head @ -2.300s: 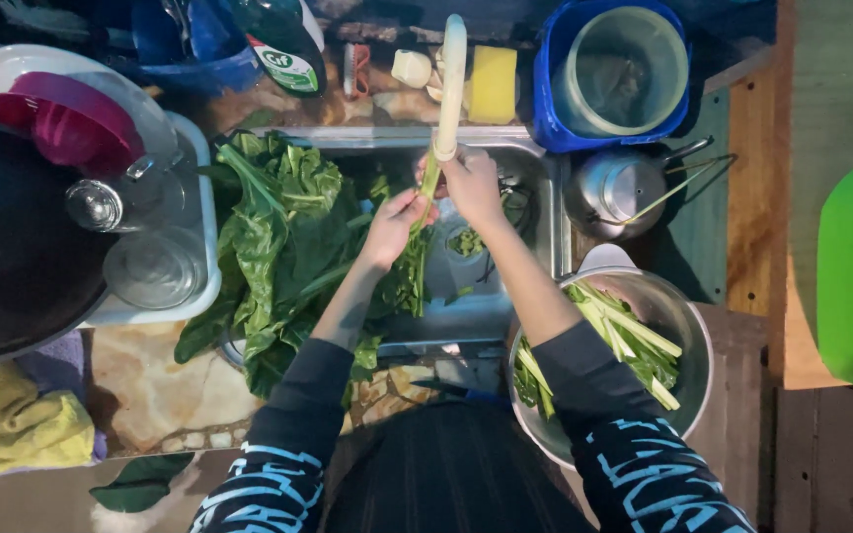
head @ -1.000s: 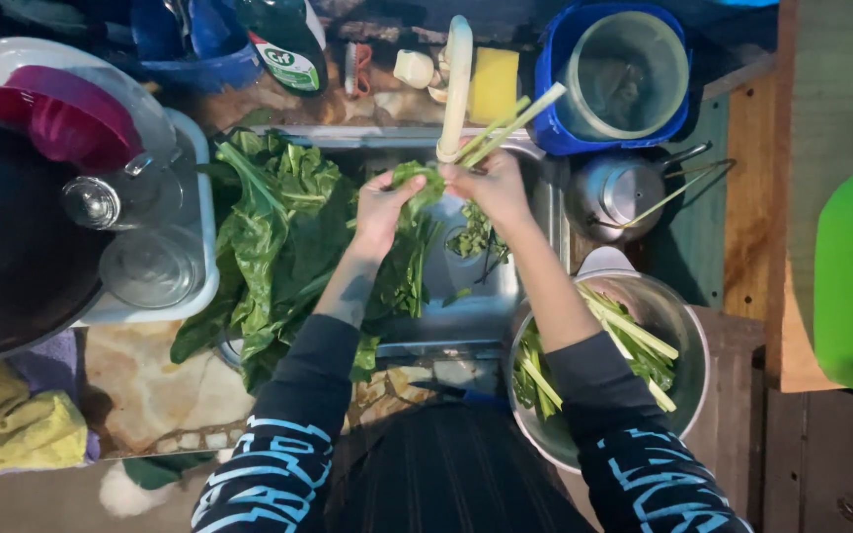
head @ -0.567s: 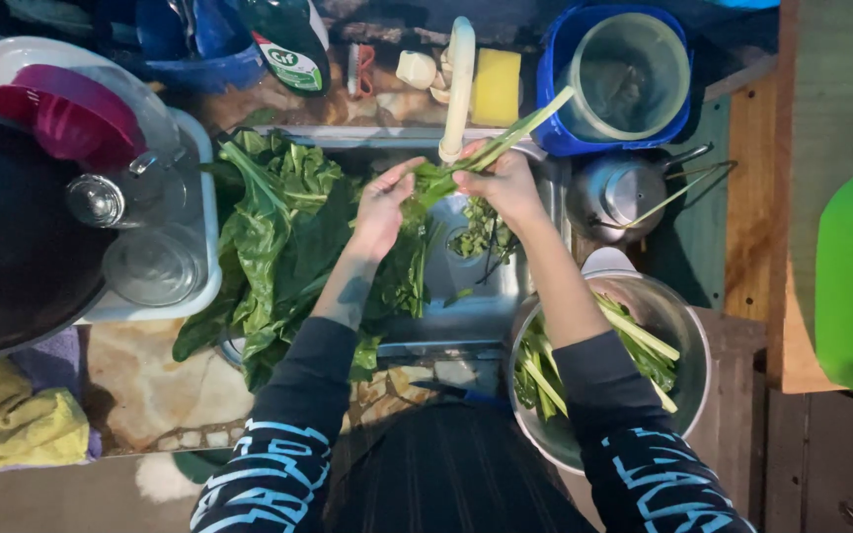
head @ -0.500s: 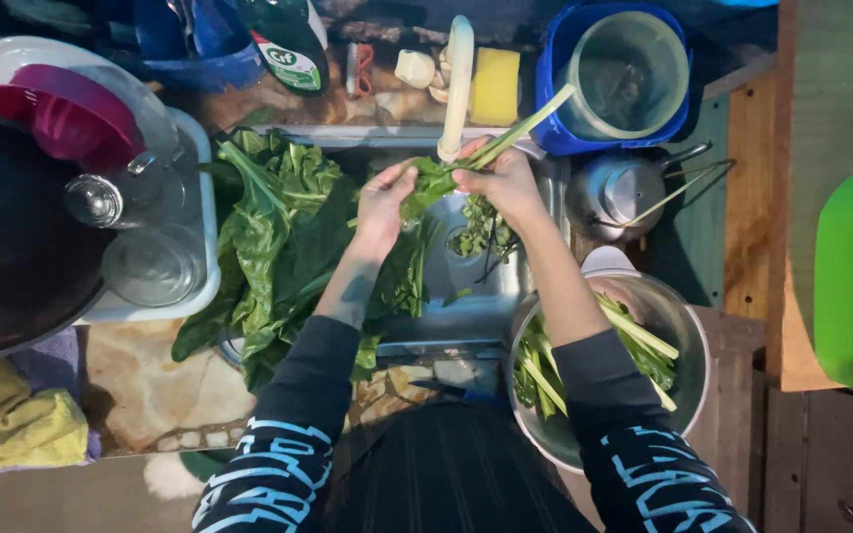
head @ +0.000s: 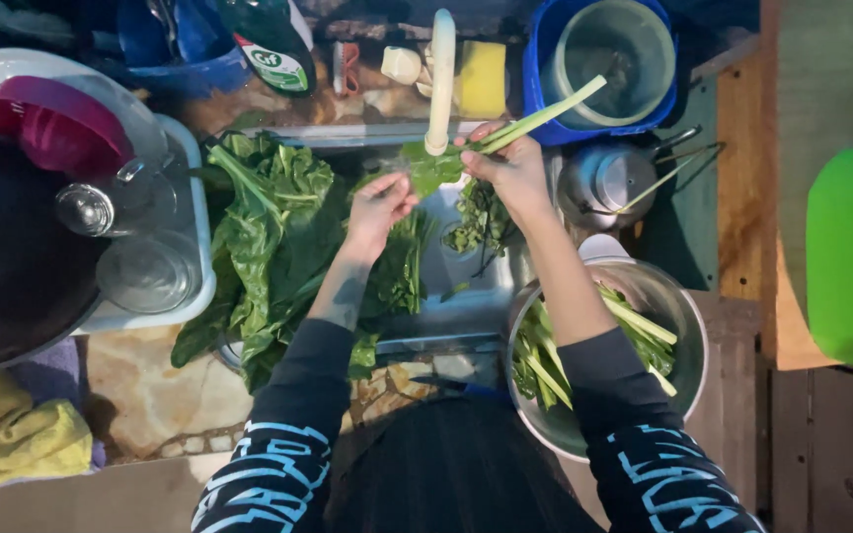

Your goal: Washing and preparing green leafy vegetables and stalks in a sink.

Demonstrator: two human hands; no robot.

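Chard stalk (head: pixel 545 112), pale green with torn leaf, pinched in right hand (head: pixel 515 170); left hand (head: pixel 377 205) loosely open

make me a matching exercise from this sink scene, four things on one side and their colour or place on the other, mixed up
Things:
1. sponge
2. metal bowl
3. cloth
4. right hand

Descriptions:
A. holds a pale green stalk under the tap
B. yellow, crumpled at lower left
C. yellow, standing beside the tap
D. holds cut stalks, at lower right

Pairs: 1-C, 2-D, 3-B, 4-A
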